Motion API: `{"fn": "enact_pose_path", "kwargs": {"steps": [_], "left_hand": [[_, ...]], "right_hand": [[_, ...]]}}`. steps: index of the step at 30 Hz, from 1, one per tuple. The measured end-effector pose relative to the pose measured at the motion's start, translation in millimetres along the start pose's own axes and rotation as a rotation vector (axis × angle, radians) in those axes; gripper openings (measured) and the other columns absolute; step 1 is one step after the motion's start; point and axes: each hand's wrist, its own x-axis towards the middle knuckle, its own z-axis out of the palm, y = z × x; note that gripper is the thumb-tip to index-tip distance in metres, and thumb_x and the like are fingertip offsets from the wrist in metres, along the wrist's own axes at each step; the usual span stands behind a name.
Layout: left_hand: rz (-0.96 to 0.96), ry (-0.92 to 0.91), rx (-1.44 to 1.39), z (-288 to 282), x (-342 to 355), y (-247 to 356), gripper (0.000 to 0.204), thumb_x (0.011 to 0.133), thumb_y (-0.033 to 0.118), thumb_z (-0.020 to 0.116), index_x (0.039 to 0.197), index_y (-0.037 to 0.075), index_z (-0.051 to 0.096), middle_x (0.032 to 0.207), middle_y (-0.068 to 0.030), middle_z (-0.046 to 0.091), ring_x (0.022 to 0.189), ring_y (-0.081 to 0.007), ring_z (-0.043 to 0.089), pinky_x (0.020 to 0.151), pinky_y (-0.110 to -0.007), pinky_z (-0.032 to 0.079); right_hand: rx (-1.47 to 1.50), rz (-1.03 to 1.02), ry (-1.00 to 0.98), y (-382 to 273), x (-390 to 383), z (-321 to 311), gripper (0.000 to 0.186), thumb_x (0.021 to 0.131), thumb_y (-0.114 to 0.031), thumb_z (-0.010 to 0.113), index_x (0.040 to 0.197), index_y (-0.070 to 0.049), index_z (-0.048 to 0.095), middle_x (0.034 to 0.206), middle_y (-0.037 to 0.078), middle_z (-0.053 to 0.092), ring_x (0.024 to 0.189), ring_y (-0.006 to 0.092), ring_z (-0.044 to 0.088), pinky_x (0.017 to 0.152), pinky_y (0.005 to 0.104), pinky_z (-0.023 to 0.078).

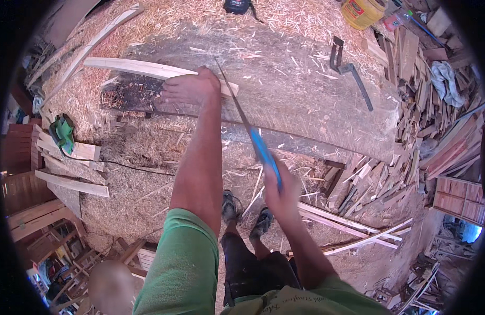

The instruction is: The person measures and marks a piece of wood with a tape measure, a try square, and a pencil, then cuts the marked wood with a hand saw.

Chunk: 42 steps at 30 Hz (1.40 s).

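My left hand point(191, 85) presses down with curled fingers on a pale curved wooden strip point(128, 67), which lies on a worn wide board point(295, 73). My right hand point(279, 184) grips the blue handle of a hand saw point(264, 153), slightly blurred. The narrow blade point(234, 100) slants up and away to the left, crossing the strip's right end just right of my left hand. A dark metal carpenter's square point(359, 86) lies on the board to the right, with another dark metal piece point(337, 52) beside it.
A tape measure point(236, 5) and yellow bucket point(362, 10) sit at the far side. A green power tool point(64, 131) with a cord lies at left among wooden strips point(71, 182). Offcuts point(410, 63) are heaped at right. Wood shavings point(163, 21) surround the board; my sandaled feet stand below it.
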Motion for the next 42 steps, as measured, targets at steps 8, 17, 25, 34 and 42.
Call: {"fn": "enact_pose_path", "kwargs": {"steps": [8, 17, 25, 34, 42], "left_hand": [[-0.030, -0.042, -0.038, -0.2, 2.1, -6.1, 0.096, 0.076, 0.040, 0.074, 0.138, -0.020, 0.034, 0.143, -0.0345, 0.043, 0.146, -0.0492, 0.029, 0.125, -0.061, 0.013], [-0.032, -0.087, -0.086, -4.0, -16.8, 24.3, 0.105, 0.075, 0.042, 0.077, 0.143, -0.022, 0.029, 0.150, -0.0371, 0.037, 0.146, -0.0509, 0.031, 0.126, -0.057, 0.016], [-0.011, 0.021, -0.088, -0.4, 9.4, -16.3, 0.099, 0.074, 0.039, 0.081, 0.137, -0.021, 0.033, 0.143, -0.0352, 0.042, 0.144, -0.0521, 0.031, 0.125, -0.059, 0.017], [-0.089, -0.224, -0.189, -24.3, -16.1, 19.6, 0.104, 0.081, 0.033, 0.076, 0.148, -0.022, 0.020, 0.154, -0.0368, 0.030, 0.152, -0.0500, 0.020, 0.129, -0.053, 0.012], [-0.034, 0.046, -0.056, 3.9, 5.9, -6.7, 0.094, 0.077, 0.036, 0.077, 0.139, -0.020, 0.033, 0.145, -0.0344, 0.041, 0.144, -0.0506, 0.033, 0.123, -0.057, 0.024]], "right_hand": [[0.004, -0.034, 0.041, 6.1, -16.7, 2.7, 0.035, 0.103, -0.021, 0.058, 0.130, 0.001, 0.064, 0.088, 0.019, 0.072, 0.069, 0.0221, 0.071, 0.062, 0.0377, 0.054], [-0.074, -0.096, 0.118, -6.5, 64.6, 19.1, 0.036, 0.102, -0.027, 0.063, 0.127, -0.002, 0.066, 0.075, 0.015, 0.068, 0.060, 0.0247, 0.068, 0.056, 0.0378, 0.052], [0.011, -0.153, 0.118, 30.4, -83.6, -9.1, 0.035, 0.104, -0.022, 0.053, 0.124, 0.004, 0.067, 0.071, 0.011, 0.065, 0.059, 0.0144, 0.060, 0.057, 0.0317, 0.048], [-0.038, -0.167, 0.126, -7.1, 68.9, 28.8, 0.036, 0.103, -0.028, 0.060, 0.129, -0.004, 0.066, 0.070, 0.018, 0.066, 0.057, 0.0282, 0.068, 0.053, 0.0399, 0.050], [0.095, -0.243, 0.135, 29.3, -81.1, -19.2, 0.037, 0.103, -0.022, 0.055, 0.131, 0.000, 0.065, 0.083, 0.016, 0.074, 0.067, 0.0206, 0.072, 0.062, 0.0365, 0.057]]}}
